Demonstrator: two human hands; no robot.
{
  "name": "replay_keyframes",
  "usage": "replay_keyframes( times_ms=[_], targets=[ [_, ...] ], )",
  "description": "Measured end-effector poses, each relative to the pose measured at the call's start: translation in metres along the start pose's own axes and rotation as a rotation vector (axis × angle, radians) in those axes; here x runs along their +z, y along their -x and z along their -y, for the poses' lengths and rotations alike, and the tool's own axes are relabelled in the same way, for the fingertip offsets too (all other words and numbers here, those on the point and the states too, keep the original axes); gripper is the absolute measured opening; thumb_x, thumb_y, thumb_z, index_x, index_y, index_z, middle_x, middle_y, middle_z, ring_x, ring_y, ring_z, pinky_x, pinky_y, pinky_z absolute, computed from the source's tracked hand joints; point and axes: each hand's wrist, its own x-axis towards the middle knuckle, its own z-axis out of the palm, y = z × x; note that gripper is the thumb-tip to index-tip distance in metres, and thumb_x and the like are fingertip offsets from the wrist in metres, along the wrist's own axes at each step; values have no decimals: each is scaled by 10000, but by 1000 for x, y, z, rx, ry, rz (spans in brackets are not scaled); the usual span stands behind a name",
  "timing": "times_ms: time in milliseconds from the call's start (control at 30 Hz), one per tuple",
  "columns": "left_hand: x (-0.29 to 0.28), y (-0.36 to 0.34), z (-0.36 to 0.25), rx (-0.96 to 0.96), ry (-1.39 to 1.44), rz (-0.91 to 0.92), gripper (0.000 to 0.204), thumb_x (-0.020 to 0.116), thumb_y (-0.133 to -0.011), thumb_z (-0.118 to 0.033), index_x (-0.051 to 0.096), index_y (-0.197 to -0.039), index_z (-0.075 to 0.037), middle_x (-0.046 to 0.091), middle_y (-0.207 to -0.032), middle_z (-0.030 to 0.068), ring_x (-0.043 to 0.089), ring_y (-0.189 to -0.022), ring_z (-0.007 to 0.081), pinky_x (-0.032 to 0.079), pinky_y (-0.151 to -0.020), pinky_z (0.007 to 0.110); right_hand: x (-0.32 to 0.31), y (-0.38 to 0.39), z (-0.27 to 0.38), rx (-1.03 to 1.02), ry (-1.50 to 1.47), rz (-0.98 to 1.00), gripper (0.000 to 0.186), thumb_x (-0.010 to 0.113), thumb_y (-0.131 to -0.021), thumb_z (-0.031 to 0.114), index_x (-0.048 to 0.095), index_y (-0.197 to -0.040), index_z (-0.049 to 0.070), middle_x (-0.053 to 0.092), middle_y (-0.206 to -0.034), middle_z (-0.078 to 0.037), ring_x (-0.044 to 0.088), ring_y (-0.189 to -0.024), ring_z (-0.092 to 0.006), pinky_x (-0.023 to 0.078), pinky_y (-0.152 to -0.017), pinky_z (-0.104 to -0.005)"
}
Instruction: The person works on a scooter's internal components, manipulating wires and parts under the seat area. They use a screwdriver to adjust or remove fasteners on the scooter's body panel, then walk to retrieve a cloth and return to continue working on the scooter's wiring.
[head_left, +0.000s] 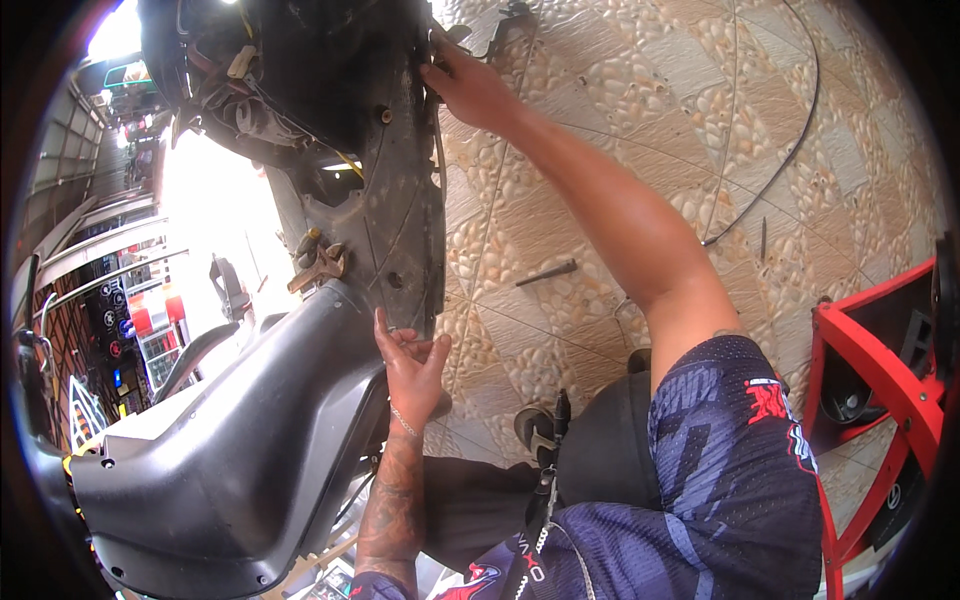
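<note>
Far left: a bright street with shopfronts, washed out by glare.

Near left: grey plastic scooter body cover (230, 440), big and curved, smooth, running from the lower left up toward the centre.

Just above its upper end: rusty open-end wrench (320, 265) resting on the dark framework, tilted, untouched by either hand.

Centre: black inner panel (405, 200) of the scooter, dusty, upright in the view, with bolt holes and exposed wiring behind it at the far end.

Left hand (412, 365): comes up from the near edge on a tattooed forearm, bracelet at the wrist. Fingers loosely curled, tips touching the near edge of the black panel where it meets the grey cover. Whether anything is pinched between them, cannot tell.

Right hand (470, 85): arm stretched long toward the far side, fingers closed around the far edge of the same panel.

Right of centre: patterned pebble-tile floor (600, 130). A dark rod-like tool (548, 271) lies on it, well apart from both hands. A thin black cable (790, 150) curves across the tiles farther right.

Far right: red frame (880, 370), partly cut off by the edge.
</note>
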Motion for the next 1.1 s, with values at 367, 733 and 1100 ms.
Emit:
replay_keyframes(
  times_ms=[367, 733, 1100],
  targets=[
    [4, -6, 7, 38, -79, -18, 1035, 787, -839, -87, 57, -1573, -56, 425, -1134, 118, 584, -846, 143, 542, -732, 271, 17, 56, 13, 192, 80, 119, 473, 739, -868, 406, 678, -1079, -13, 738, -916, -118, 724, -851, -240, 545, -788, -367],
    [12, -18, 4, 176, -303, -95, 1029, 826, -787, -141, 154, -1561, -47, 433, -1202, 152, 514, -1002, 237, 509, -866, 354, 20, 62, 18, 248, 1, 88, 571, 768, -846, 386, 636, -1175, -62, 730, -972, -159, 715, -865, -237, 550, -797, -358],
    [28, -36, 11, 170, -762, -136, 987, 830, -740, -140, 251, -1536, -82, 372, -1381, 212, 425, -1274, 403, 385, -1074, 492, 39, 117, 26, 553, -192, 165, 779, 883, -709, 436, 560, -1179, -94, 682, -1042, -187, 674, -963, -244, 533, -848, -352]
  ],
)
